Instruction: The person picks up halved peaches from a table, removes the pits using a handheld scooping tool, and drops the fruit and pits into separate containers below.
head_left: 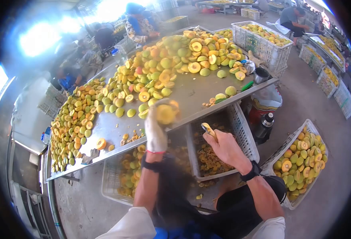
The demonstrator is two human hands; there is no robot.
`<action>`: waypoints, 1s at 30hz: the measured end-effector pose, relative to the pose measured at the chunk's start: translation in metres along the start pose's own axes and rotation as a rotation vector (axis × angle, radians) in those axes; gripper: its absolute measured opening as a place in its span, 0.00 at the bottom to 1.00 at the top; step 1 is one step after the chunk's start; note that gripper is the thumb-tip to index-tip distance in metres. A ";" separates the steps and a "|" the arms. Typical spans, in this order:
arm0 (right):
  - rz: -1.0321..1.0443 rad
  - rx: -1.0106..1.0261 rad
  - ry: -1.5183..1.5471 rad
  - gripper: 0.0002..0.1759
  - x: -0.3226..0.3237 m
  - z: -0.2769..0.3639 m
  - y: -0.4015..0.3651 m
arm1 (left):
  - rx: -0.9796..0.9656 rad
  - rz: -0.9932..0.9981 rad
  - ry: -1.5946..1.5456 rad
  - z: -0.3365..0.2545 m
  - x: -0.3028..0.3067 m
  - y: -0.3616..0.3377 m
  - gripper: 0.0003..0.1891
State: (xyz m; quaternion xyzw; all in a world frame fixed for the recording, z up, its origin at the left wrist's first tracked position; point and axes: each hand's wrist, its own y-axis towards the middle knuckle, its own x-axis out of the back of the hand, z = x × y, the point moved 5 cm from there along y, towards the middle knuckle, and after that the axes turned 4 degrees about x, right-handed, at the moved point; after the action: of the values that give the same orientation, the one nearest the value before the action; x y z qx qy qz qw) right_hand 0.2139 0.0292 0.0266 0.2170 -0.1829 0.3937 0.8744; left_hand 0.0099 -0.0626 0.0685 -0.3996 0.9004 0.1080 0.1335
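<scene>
My left hand (156, 129), in a white glove, holds a yellow-orange fruit half (166, 113) at the front edge of the metal table (191, 93); motion blurs its outline. Bare and closed, my right hand (224, 146) grips a small tool (208, 129) with a yellowish handle, over a crate of pits and scraps (213, 159). The tool's exact shape is hard to make out. Halved and whole fruit (151, 67) are heaped along the table's far side and left end.
Below the table's left part is a crate of fruit (129, 175). At right stand a full fruit crate (301, 159) and a black bottle (265, 125). A metal cup (261, 74) and a green-handled tool (247, 86) lie near the table's right corner. Other people work farther back.
</scene>
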 end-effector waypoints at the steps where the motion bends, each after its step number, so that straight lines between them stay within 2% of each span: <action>1: -0.008 0.014 -0.113 0.25 0.000 0.004 0.000 | -0.049 -0.024 0.057 -0.014 0.023 -0.002 0.28; 4: -0.023 0.008 -0.356 0.24 -0.006 0.008 0.002 | -0.217 -0.098 0.254 -0.058 0.075 -0.026 0.28; 7: 0.022 -0.048 -0.425 0.22 -0.015 -0.012 0.004 | -0.219 -0.279 0.521 -0.061 0.163 -0.054 0.23; 9: 0.082 -0.081 -0.450 0.21 -0.022 -0.021 -0.001 | -0.177 -0.318 0.914 -0.049 0.217 -0.077 0.19; 11: 0.139 -0.085 -0.469 0.18 -0.032 -0.041 -0.014 | -0.231 -0.260 1.359 -0.043 0.234 -0.101 0.16; 13: 0.228 -0.132 -0.478 0.18 -0.047 -0.071 -0.035 | -0.336 -0.224 1.550 -0.037 0.245 -0.105 0.15; 15: 0.403 -0.228 -0.514 0.18 -0.067 -0.108 -0.062 | -0.374 -0.257 1.516 -0.037 0.251 -0.100 0.15; 16: 0.518 -0.267 -0.546 0.18 -0.078 -0.126 -0.078 | -0.358 -0.261 1.476 -0.039 0.246 -0.091 0.14; 18: 0.726 -0.217 -0.621 0.19 -0.090 -0.157 -0.110 | -0.323 -0.247 1.385 -0.039 0.229 -0.055 0.14; 20: 0.755 -0.204 -0.660 0.17 -0.089 -0.161 -0.114 | -0.265 -0.216 1.350 -0.029 0.219 -0.006 0.15; 25: 0.450 -0.239 -0.681 0.14 -0.060 -0.148 -0.089 | -0.181 -0.157 1.665 0.029 0.225 0.124 0.17; 30: 0.324 -0.107 -0.636 0.17 -0.042 -0.096 -0.055 | -0.111 -0.035 1.697 0.042 0.189 0.182 0.24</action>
State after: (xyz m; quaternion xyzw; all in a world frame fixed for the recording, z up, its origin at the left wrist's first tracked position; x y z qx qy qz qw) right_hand 0.2441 0.0211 -0.0879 0.2505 -0.4982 0.4299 0.7101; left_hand -0.2422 -0.0613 -0.0165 -0.3652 0.6825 -0.1862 -0.6051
